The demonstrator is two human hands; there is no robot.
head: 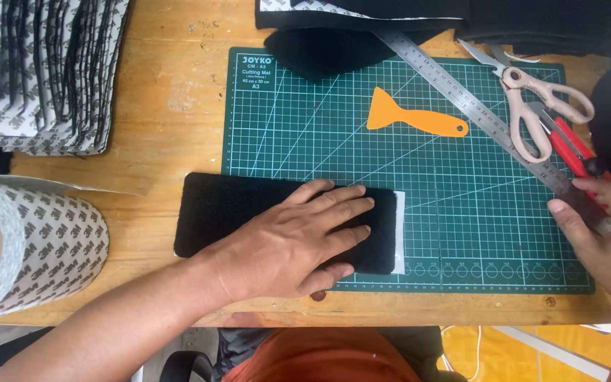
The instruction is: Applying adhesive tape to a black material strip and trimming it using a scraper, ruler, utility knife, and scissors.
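Left hand [298,244] flat, fingers [341,205] spread, pressing black felt strip [224,212] lying half on green cutting mat [461,233], half on table [164,120]. Strip likely light, soft, limp; white backing [399,230] peeking at right end, best lifted from that edge. Right hand [602,226], fingers curled, pinching steel ruler [475,110] at its lower end. Open mat between hands; scissors [535,106], orange scraper [415,117] farther back.

Craft workshop, wooden bench [171,106], green cutting mat [461,233], steel ruler [475,106], scissors [532,99], tape roll [37,240]
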